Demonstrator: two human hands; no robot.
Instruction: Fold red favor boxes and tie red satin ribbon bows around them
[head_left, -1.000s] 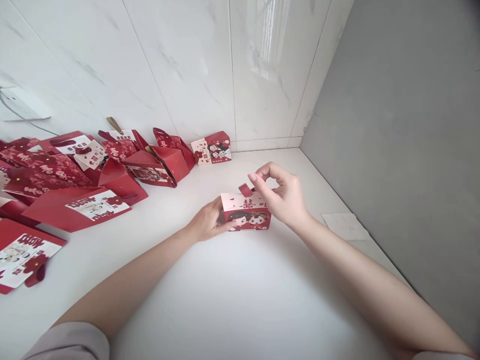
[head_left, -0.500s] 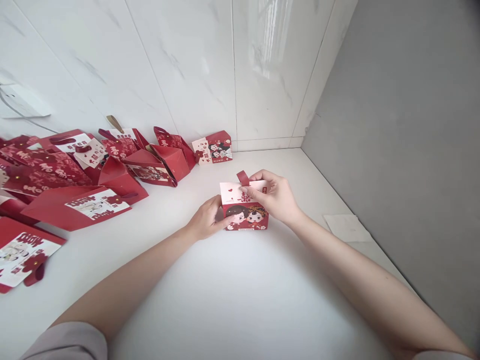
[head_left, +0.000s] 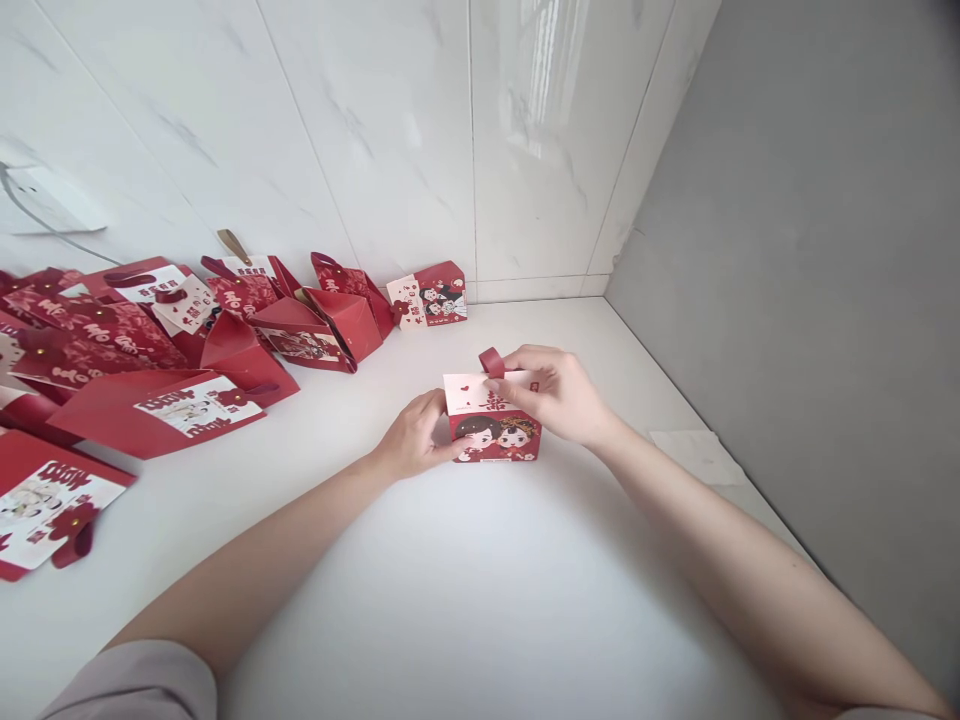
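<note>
A small red and white gift box (head_left: 496,440), printed with two cartoon faces, stands on the white table in front of me. My left hand (head_left: 414,435) grips its left side, thumb on the front and the other fingers behind. At the top, my right hand (head_left: 559,395) pinches the white flap (head_left: 466,392) close to a dark red ribbon loop (head_left: 491,362), with the thumb in front. The right fingertips behind the flap are partly hidden.
Several red gift boxes (head_left: 150,400) crowd the table's left side, some tilted. Another printed box (head_left: 431,297) leans near the tiled wall (head_left: 397,130). A white tissue (head_left: 697,457) lies at right beside the grey panel (head_left: 810,250). A socket with a cable (head_left: 49,200) is at far left.
The view has shifted slightly. The white flap looks a little lower and more foreshortened under my right hand, and my left hand keeps its hold on the box.
</note>
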